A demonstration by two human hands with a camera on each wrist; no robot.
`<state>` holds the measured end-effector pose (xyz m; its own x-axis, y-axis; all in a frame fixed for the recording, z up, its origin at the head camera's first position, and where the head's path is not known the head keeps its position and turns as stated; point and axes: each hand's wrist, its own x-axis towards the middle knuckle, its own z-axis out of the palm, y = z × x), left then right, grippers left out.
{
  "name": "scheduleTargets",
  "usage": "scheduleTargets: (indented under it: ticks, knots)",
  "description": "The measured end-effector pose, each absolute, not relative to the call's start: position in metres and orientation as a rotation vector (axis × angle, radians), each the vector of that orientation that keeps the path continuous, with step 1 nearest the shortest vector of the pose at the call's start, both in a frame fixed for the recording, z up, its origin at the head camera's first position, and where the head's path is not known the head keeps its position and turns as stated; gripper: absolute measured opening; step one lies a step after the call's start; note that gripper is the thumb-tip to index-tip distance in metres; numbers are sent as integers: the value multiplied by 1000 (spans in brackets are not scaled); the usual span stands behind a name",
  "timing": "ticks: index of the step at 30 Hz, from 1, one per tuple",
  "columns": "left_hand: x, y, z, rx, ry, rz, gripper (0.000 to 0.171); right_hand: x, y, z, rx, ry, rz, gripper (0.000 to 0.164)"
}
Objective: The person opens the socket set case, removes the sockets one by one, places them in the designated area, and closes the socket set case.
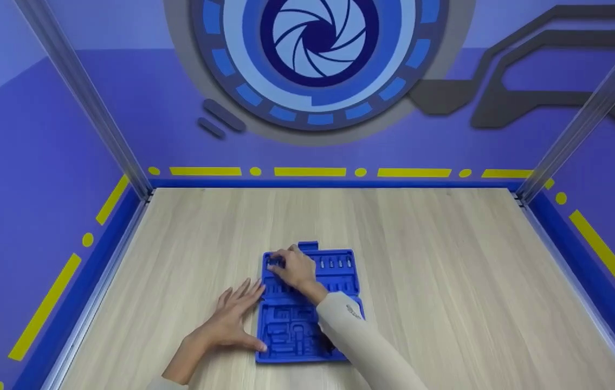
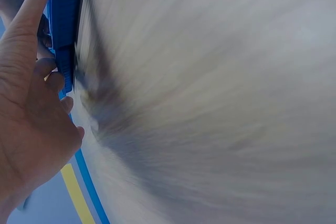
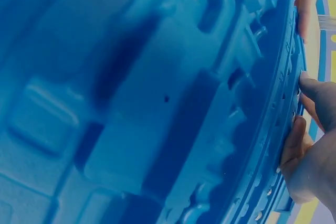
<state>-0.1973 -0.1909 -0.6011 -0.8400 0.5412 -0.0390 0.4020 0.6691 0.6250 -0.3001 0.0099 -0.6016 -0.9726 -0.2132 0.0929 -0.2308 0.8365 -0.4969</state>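
A blue plastic tool case lies unfolded on the wooden table, its molded recesses facing up. Small metal bits stand in a row along the far half. My right hand reaches across the case, thumb and bent fingers at the far left end of that row; I cannot tell whether a bit is between them. In the right wrist view, its fingertips meet the far part of the case. My left hand spreads its fingers along the case's left side, thumb at the near left corner.
The pale wooden table extends around the case. Blue panels with yellow marks enclose its back and sides, and metal posts rise at the two far corners. A latch tab projects from the case's far edge.
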Motion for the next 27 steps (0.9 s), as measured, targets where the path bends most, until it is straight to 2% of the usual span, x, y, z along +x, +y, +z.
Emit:
scheduleTargets:
  ticks: [19, 27]
  knots:
    - [-199, -192, -603, 748, 2650, 908, 135, -298, -5, -586, 185, -3124, 851, 29]
    - [-200, -190, -603, 732, 2658, 910, 135, -296, -6, -584, 201, -3090, 958, 25]
